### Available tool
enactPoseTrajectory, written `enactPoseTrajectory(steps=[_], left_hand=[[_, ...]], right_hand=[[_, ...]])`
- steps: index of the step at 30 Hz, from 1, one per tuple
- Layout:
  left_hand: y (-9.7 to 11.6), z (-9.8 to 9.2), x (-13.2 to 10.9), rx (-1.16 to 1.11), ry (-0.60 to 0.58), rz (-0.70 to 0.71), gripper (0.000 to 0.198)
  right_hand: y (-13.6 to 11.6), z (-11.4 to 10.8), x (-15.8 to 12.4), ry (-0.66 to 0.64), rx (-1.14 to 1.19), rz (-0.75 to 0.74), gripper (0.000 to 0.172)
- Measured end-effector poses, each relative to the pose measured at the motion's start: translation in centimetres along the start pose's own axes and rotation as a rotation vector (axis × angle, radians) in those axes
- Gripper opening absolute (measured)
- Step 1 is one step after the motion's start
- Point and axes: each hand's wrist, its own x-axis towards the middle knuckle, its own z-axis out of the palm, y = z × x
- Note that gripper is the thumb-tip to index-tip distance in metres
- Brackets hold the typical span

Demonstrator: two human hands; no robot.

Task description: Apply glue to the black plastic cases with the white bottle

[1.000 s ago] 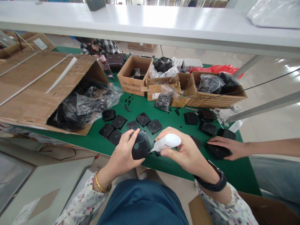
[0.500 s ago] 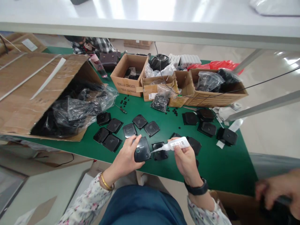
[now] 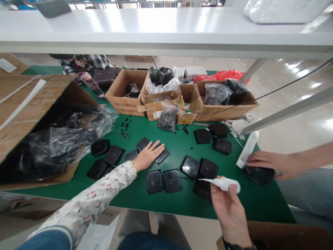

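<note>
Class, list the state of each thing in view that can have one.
White plastic squeeze bottle: held, nearly level, nozzle pointing left
Right hand: closed around the bottle
Left hand: fingers spread over black square plastic parts
Brown cardboard box with printed lettering: open-topped
Large brown cardboard box: open at one end, clear plastic bags bulging out
Dark-handled screwdriver: lying on the green tabletop

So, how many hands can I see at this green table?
3: the wearer's left hand over black square casings, right hand holding a white nozzle bottle, and, at the right, a co-worker's hand on another black casing. The plaid-clad person's hands may be hidden.
</note>
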Motion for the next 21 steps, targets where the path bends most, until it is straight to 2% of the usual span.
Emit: enactPoseTrajectory(steps=[3, 6, 9, 13, 17, 21], left_hand=[[-2.2, -0.5, 4.2, 0.014, -0.082, 0.12, 0.07], [-1.8, -1.3, 5.6, 0.031, -0.076, 0.106, 0.077], [0.6, -3.4, 3.9, 0.047, 0.018, 0.001, 0.089], [4.8, -6.0, 0.0, 0.028, 0.189, -0.129, 0.092], [7.7, -6.7, -3.0, -0.003, 0.363, -0.265, 0.091], [9.0, -7.1, -4.3, -0.005, 0.431, -0.385, 0.09]], right_hand=[[0.2, 0.6, -0.3, 0.008, 0.02, 0.025, 0.032], [0.5, 1.5, -0.5, -0.02, 0.011, 0.038, 0.032], [0.7, 2.8, -0.5, -0.033, 0.027, 0.058, 0.035], [1.7, 5.3, -1.0, -0.071, 0.012, 0.092, 0.036], [3.2, 7.6, -2.0, -0.106, -0.054, 0.067, 0.027], [3.9, 8.8, -2.7, -0.143, -0.123, -0.002, 0.029]])
